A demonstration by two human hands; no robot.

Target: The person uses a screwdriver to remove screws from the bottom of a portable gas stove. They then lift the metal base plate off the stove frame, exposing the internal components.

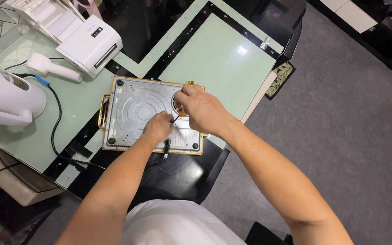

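Grey metal shows on the upturned underside of a flat cooker (137, 111) with a gold rim, lying on the pale green glass table (218, 59). The left hand (159, 128) rests curled on the plate's near edge. The right hand (201, 108) pinches a thin dark tool (175, 119), its tip on the plate. A white kettle (5, 97) stands well apart.
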